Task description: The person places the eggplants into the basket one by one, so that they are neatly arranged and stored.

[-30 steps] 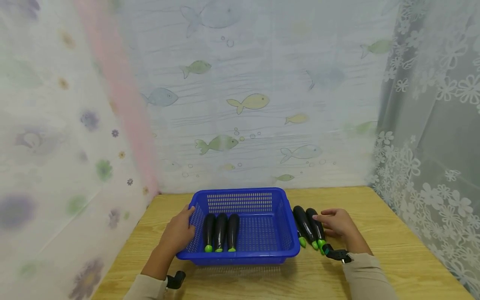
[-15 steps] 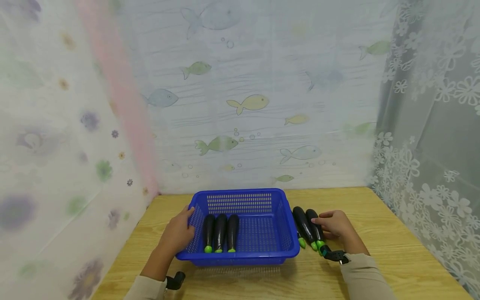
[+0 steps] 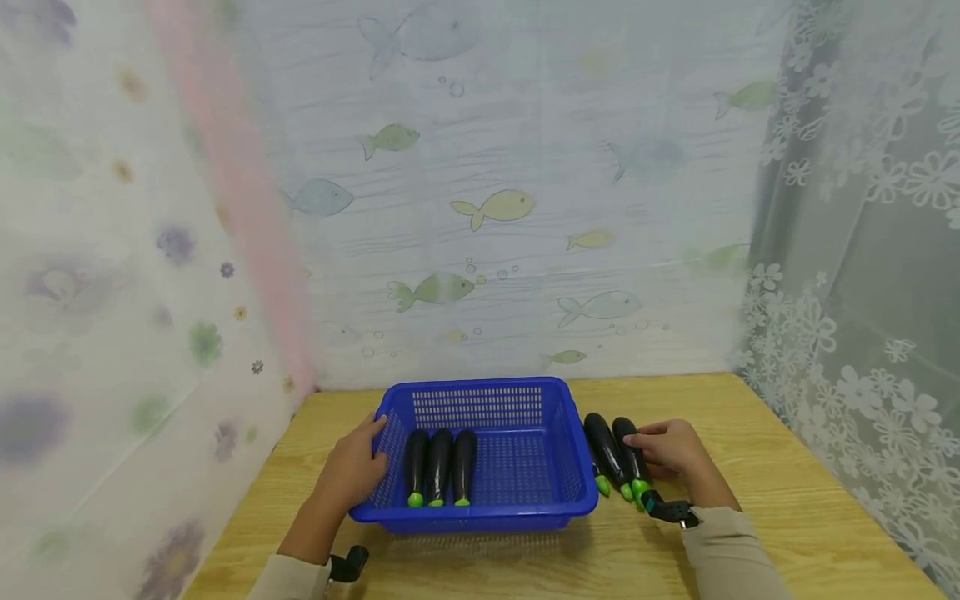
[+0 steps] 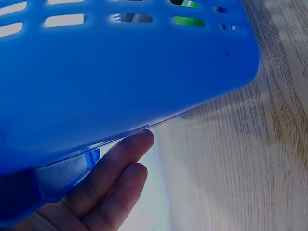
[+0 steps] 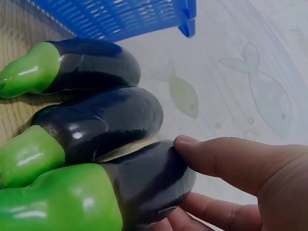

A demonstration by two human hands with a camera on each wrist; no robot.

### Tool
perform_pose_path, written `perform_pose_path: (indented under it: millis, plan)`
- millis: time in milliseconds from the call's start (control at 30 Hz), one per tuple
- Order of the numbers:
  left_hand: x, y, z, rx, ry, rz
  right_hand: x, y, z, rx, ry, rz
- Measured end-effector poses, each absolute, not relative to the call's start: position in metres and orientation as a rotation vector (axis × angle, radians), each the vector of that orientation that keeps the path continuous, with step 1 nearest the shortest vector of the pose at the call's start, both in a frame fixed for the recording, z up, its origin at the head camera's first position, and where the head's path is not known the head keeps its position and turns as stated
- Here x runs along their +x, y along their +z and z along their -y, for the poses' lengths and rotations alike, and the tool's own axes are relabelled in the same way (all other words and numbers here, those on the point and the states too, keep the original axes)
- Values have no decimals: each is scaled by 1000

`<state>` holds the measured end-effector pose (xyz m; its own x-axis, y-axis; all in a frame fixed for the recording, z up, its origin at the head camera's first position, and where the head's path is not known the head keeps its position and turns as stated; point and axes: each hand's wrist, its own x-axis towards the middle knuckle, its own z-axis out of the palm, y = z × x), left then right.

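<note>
A blue plastic basket (image 3: 525, 510) stands on the table, with three dark eggplants (image 3: 439, 468) lying side by side in its left part. My left hand (image 3: 356, 462) holds the basket by its left rim, thumb on the inner side. In the left wrist view, two of its fingers (image 4: 127, 192) lie against the blue outside. Three more eggplants with green stem ends lie to the right of the basket. My right hand (image 3: 671, 450) pinches the rightmost eggplant (image 5: 151, 180) between thumb and fingers, near its rounded dark end; the fingertips are hidden beneath it.
The wood-grain table (image 3: 780, 500) stretches to the right and in front of the basket. A fish-print sheet (image 3: 480, 250) hangs behind it, with a flowered sheet on the left and a lace curtain (image 3: 862, 400) on the right.
My right hand has moved slightly left and closed its thumb and fingers onto the rightmost eggplant. The left hand and the basket stay in place.
</note>
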<state>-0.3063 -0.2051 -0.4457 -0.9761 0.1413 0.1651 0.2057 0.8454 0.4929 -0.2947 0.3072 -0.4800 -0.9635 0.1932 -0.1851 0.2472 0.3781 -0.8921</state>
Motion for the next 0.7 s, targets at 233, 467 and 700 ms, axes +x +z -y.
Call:
perform_pose_path:
  millis: [233,467,700]
  plan:
    - [-305,-444,206,-275,-792,2898,-295,-476,-307,402,-1696,-2571]
    - [-308,-445,206,-275,-790,2898,-294,-466,-303,402,-1792,-2486]
    - [-308,-447,207,-277,-783,2893,-296,-456,-298,397,-1776,-2499]
